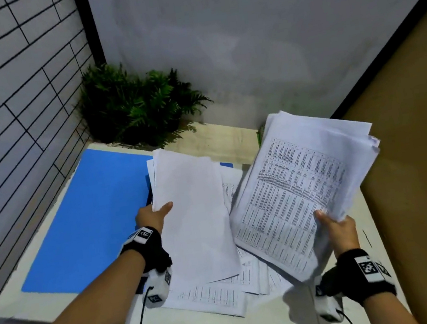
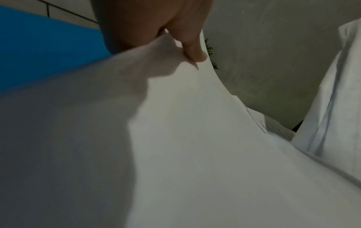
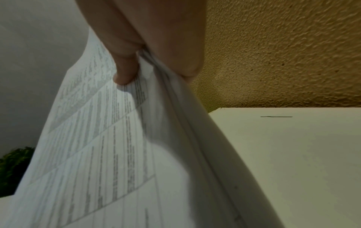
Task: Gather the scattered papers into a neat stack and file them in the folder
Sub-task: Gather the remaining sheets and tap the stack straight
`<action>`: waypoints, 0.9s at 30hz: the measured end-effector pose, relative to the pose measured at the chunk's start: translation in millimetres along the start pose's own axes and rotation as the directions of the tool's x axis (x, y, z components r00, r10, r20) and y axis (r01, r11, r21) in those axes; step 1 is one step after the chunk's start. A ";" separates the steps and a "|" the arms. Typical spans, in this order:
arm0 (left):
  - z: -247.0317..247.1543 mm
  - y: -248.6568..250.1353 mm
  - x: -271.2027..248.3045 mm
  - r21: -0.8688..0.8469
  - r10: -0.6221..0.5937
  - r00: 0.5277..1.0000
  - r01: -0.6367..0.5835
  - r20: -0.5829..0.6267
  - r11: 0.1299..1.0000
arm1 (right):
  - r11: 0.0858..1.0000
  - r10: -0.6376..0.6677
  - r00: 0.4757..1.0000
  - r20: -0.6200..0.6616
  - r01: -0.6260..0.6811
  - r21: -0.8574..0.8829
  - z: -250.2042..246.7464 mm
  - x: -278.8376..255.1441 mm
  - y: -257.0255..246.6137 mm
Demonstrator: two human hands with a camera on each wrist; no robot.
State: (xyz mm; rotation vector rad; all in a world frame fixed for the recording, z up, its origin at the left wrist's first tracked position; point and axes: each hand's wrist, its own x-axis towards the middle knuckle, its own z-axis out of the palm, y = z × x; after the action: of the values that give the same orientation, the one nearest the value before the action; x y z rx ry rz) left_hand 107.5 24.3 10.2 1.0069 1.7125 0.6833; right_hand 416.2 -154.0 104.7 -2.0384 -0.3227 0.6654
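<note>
My left hand [image 1: 156, 213] pinches the left edge of blank white sheets [image 1: 195, 219], lifted over the table; its thumb [image 2: 193, 50] lies on top of the sheets [image 2: 195, 138]. My right hand [image 1: 337, 229] grips the near corner of a thick bundle of printed papers [image 1: 304, 190], raised and tilted above the table's right side. In the right wrist view the thumb [image 3: 125, 67] presses on the bundle's printed top page [image 3: 93, 146]. More printed sheets [image 1: 219, 292] lie scattered on the table under both. A blue folder [image 1: 89, 220] lies flat at the left.
A green fern plant [image 1: 138, 106] stands at the table's far corner against the grey wall. The white table [image 1: 283, 314] has its near edge by my lap and bare surface [image 3: 293, 154] at the right. A tan textured wall [image 3: 283, 54] runs along the right side.
</note>
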 end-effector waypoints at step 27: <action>-62.6 76.9 -7.1 -0.130 0.510 0.860 -0.510 -0.036 0.850 | 0.994 -0.098 0.995 -0.012 0.097 -0.056 1.8 16.6 11.9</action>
State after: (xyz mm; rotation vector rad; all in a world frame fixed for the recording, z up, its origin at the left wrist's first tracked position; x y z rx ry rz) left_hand 73.6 57.1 97.6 1.3804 1.3743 1.1247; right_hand 428.3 -151.2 88.4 -2.0652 -0.4338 0.5863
